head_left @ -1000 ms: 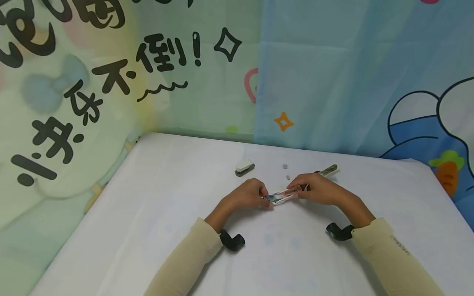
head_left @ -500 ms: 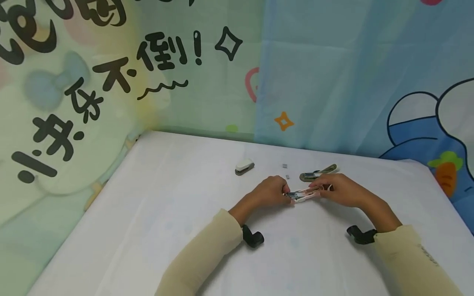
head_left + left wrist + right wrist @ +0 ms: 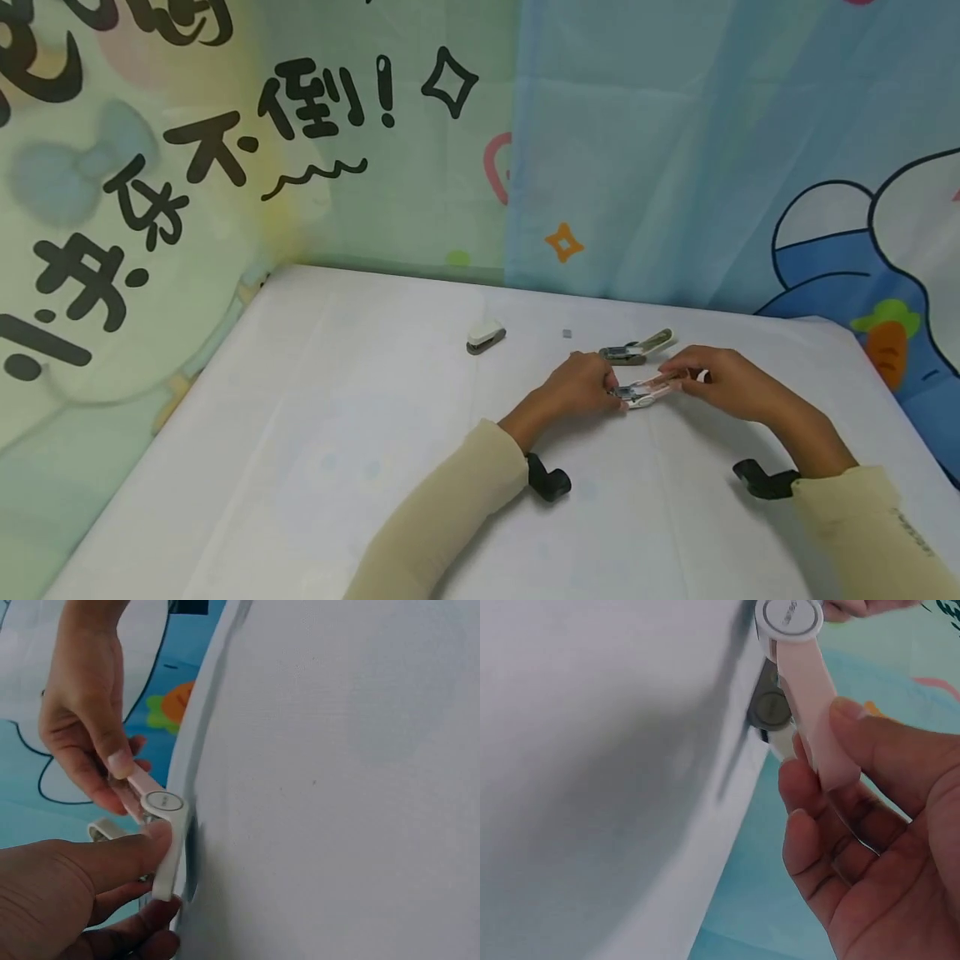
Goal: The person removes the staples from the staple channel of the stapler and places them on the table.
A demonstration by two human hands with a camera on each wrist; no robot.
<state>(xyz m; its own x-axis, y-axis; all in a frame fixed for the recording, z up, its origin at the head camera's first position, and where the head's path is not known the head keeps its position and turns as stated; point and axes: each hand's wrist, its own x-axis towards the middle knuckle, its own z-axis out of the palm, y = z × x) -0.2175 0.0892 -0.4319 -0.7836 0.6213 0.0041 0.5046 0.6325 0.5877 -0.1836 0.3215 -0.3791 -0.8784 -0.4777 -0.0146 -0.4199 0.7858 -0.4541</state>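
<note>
- Head view: both hands meet over the right-hand part of the white bench (image 3: 337, 433), each taking one end of a small pink stapler (image 3: 643, 392) opened out flat.
- Left hand (image 3: 581, 385) has its fingers (image 3: 112, 859) curled round the white pivot end; the wrist view shows the thumb pressed on the body beside the round hinge cap.
- Right hand (image 3: 723, 382) pinches the pink arm between thumb and fingers (image 3: 870, 757), holding it just above the cloth.
- By my reading the step in hand is working on the opened stapler, perhaps its staple channel; the next move would call for a steady hold at the hinge while the arm is swung.
- Just behind lies a green stapler (image 3: 636, 348), also open, with a grey staple strip (image 3: 567, 333) near it and a white stapler (image 3: 485, 337) farther left.
- Cartoon-printed curtains (image 3: 675, 150) in green and blue close off the back.
</note>
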